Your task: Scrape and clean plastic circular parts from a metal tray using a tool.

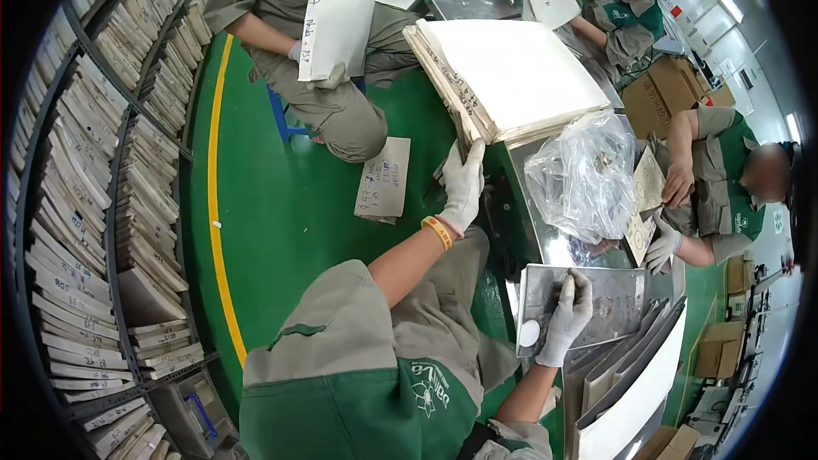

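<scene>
Editor: What step is in hand?

Photographer: Judging by the hands, steadying. A seated worker's gloved left hand [463,187] clasps the near corner of a thick white stack [515,77] at the edge of the metal table [558,249], just beside a clear plastic bag [584,175].

Editor: And the other grip?

Photographer: The gloved right hand [569,317] is bunched over a grey metal plate [615,296]; whether it pinches anything, I cannot tell.

Editor: What does the next move call for?

Photographer: Shifting that stack would, I judge, call for support beneath, its layers being loose-edged.

Editor: Any writing?

Photographer: Dark handwriting marks the stack's side; blue marker covers a pale bundle [385,177] on the green floor [290,196]. A white emblem and lettering adorn the worker's uniform [358,400].
</scene>
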Demonstrator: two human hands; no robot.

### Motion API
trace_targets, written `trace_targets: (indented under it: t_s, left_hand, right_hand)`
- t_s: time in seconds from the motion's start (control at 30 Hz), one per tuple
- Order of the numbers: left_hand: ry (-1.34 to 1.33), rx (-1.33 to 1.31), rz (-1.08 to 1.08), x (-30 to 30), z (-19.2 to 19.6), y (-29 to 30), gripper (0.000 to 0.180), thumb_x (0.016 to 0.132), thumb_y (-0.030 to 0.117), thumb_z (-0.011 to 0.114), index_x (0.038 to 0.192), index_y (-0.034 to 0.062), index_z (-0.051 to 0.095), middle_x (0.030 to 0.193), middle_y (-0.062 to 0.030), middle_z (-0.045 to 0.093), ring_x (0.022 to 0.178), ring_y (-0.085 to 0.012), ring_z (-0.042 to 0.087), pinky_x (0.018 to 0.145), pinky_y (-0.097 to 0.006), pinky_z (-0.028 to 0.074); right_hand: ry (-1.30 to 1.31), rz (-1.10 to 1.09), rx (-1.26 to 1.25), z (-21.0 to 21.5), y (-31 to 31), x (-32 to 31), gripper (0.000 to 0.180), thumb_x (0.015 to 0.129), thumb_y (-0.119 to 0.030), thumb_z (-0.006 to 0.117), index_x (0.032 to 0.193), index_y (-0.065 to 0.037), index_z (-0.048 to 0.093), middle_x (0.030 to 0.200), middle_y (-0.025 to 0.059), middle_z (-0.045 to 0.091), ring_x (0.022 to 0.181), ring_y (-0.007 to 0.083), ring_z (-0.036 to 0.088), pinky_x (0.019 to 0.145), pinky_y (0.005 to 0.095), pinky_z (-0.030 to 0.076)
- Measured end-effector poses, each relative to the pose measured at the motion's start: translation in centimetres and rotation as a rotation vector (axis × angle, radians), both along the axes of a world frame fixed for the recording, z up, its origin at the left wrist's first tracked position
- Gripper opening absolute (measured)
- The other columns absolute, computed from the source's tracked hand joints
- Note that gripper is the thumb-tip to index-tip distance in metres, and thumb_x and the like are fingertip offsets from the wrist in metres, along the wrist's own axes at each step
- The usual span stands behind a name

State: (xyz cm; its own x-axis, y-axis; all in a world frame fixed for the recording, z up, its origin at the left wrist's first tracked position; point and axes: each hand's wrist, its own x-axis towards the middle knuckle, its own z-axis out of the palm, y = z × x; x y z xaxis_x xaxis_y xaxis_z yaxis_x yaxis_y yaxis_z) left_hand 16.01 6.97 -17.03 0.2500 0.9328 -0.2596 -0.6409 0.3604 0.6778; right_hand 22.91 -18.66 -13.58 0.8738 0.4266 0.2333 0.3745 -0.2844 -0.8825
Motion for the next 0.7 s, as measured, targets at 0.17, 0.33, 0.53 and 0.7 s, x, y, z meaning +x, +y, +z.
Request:
trace_targets:
  t_s: [0.17,0.33,0.53,0.7]
  left_hand:
    - [-0.069,-0.108,0.061,0.7,2.6,0.0,0.032,0.091,0.018,0.061,0.118,0.0027,0.053,0.076,0.0038,0.052,0.048,-0.003,0.036,0.039,-0.022,0.028]
    - [-0.208,-0.077,0.043,0.6,3.9,-0.9,0.031,0.091,0.01,0.06,0.119,0.0028,0.051,0.084,0.0042,0.055,0.057,-0.0019,0.041,0.045,-0.019,0.031]
    - [-0.197,0.12,0.037,0.7,4.7,-1.3,0.033,0.091,0.014,0.059,0.122,0.0084,0.049,0.07,0.006,0.045,0.042,-0.0018,0.033,0.034,-0.019,0.025]
    - [-0.22,0.104,-0.042,-0.7,6.2,-1.5,0.029,0.091,0.014,0.057,0.119,0.0078,0.051,0.068,0.0057,0.044,0.041,-0.0024,0.034,0.034,-0.02,0.024]
  right_hand:
    - [-0.021,0.005,-0.047,0.2,0.3,-0.3,0.018,0.095,-0.011,0.056,0.106,0.0,0.064,0.085,-0.002,0.059,0.069,0.0043,0.049,0.061,0.0205,0.042]
    - [0.004,0.041,-0.039,0.7,0.7,-0.8,0.017,0.095,-0.009,0.056,0.105,0.001,0.064,0.087,-0.0001,0.06,0.073,0.006,0.05,0.066,0.0214,0.044]
    - [-0.005,0.063,-0.005,0.5,1.0,-0.9,0.017,0.095,-0.011,0.056,0.106,0.0,0.064,0.085,-0.0014,0.059,0.07,0.005,0.049,0.062,0.0195,0.042]
    - [-0.006,0.053,-0.026,-0.1,0.5,-0.3,0.017,0.095,-0.011,0.056,0.107,0.0,0.063,0.085,-0.0016,0.059,0.07,0.0048,0.049,0.063,0.019,0.042]
